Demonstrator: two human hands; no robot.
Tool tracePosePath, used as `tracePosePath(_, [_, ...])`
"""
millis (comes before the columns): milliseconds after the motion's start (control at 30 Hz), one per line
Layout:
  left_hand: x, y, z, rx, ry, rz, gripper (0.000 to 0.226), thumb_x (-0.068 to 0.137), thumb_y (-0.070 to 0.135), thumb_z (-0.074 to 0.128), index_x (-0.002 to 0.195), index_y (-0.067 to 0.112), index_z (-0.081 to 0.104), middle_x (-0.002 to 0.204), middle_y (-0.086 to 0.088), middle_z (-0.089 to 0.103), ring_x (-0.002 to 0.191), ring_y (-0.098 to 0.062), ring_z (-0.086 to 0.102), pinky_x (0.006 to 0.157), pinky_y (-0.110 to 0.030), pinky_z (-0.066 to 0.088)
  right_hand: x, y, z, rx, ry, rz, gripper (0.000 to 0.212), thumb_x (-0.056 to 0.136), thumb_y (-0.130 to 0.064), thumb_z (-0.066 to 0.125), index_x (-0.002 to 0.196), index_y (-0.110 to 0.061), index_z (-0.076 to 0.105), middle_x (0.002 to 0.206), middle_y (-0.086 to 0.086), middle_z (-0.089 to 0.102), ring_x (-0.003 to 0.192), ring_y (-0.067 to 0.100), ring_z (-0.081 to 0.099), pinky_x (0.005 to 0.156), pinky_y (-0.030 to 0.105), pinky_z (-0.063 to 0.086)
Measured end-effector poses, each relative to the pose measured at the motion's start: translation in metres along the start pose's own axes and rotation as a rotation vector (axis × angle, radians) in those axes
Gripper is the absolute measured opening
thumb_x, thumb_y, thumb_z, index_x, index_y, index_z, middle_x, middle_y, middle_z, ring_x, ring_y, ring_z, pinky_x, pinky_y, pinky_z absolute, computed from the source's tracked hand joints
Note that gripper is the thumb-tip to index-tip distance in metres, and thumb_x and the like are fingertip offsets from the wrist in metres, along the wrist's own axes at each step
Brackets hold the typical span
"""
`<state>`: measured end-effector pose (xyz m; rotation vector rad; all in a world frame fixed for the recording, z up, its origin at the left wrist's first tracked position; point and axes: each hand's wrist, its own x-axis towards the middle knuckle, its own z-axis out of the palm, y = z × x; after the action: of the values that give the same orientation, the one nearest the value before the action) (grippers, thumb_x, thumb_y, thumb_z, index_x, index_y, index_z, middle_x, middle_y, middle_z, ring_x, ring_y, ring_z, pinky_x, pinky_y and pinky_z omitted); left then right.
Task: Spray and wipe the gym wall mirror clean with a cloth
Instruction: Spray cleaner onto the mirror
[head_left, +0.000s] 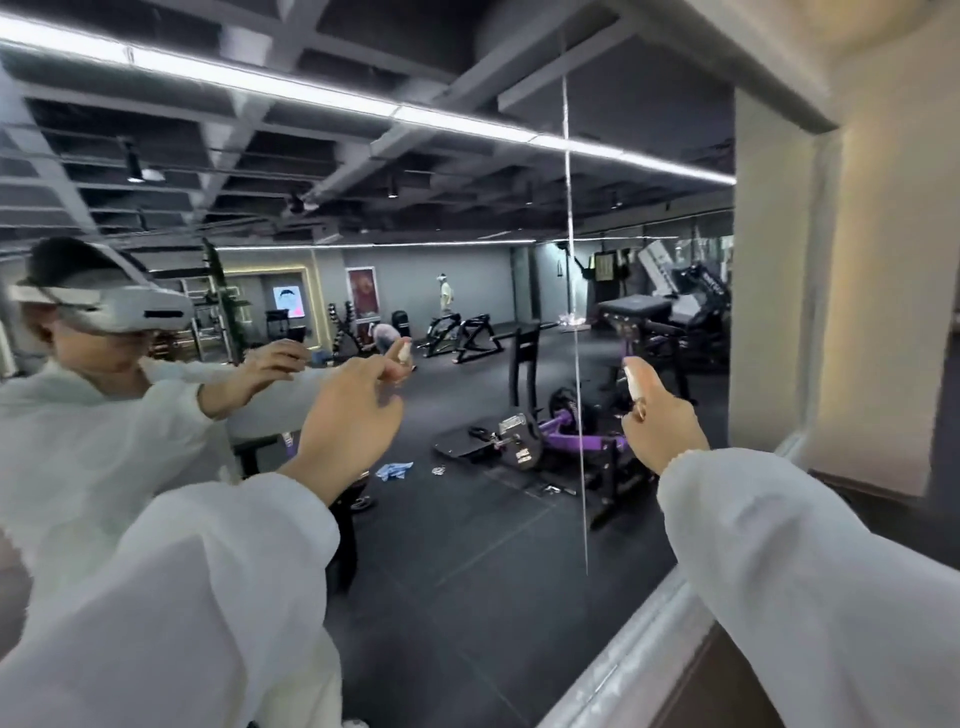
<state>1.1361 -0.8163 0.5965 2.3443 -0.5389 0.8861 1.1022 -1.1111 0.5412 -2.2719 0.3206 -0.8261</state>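
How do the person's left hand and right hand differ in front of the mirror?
The right hand grips a small spray bottle; whether the left hand holds anything cannot be told. The right hand is near the right edge of the mirror; the left hand is further left. Both are raised toward the mirror, in white sleeves.

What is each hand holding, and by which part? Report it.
The right hand grips a small spray bottle round its body, only the white nozzle top showing. Whether the left hand holds anything cannot be told.
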Motion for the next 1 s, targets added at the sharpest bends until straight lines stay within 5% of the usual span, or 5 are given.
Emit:
tracePosePath(367, [0.101, 0.078, 0.141, 0.026, 0.093, 0.025, 0.028, 0.085, 0.004, 0.055, 0.110, 0.015, 0.060, 0.102, 0.005, 0.050, 0.089, -0.013, 0.051, 0.060, -0.015, 0.028, 0.187, 0.057, -0.037, 0.036, -0.012, -0.272, 0.066, 0.093, -0.006, 0.042, 0.147, -0.037, 0.021, 0.081, 0.007, 0.058, 0.061, 0.018, 0.053, 0.063, 0.033, 0.048])
tracePosePath(567, [0.176, 0.149, 0.214, 0.019, 0.171, 0.009, 0.038, 0.086, 0.007, 0.056, 0.123, 0.017, 0.056, 0.109, 0.008, 0.053, 0.092, -0.007, 0.048, 0.069, -0.011, 0.033, 0.306, 0.055, -0.077, 0.055, 0.005, -0.538, 0.071, 0.094, -0.005, 0.039, 0.150, -0.038, 0.011, 0.066, 0.003, 0.048, 0.057, 0.018, 0.046, 0.065, 0.038, 0.048])
tracePosePath(733, [0.219, 0.191, 0.267, 0.030, 0.177, -0.026, 0.029, 0.087, 0.010, 0.056, 0.115, 0.018, 0.059, 0.112, 0.005, 0.052, 0.094, -0.011, 0.052, 0.082, -0.026, 0.043, 0.379, 0.048, -0.103, 0.139, 0.069, -0.720, 0.065, 0.092, -0.002, 0.040, 0.148, -0.029, 0.023, 0.082, 0.013, 0.061, 0.073, 0.029, 0.058, 0.072, 0.039, 0.049])
tracePosePath(1000, [0.261, 0.208, 0.372, -0.042, 0.162, -0.054, 0.026, 0.088, 0.007, 0.053, 0.109, 0.021, 0.060, 0.103, 0.013, 0.049, 0.095, -0.007, 0.048, 0.073, -0.012, 0.029, 0.463, 0.083, -0.101, 0.335, 0.202, -0.634, 0.048, 0.092, -0.002, 0.041, 0.135, -0.020, 0.033, 0.076, 0.003, 0.050, 0.070, 0.025, 0.054, 0.065, 0.038, 0.049])
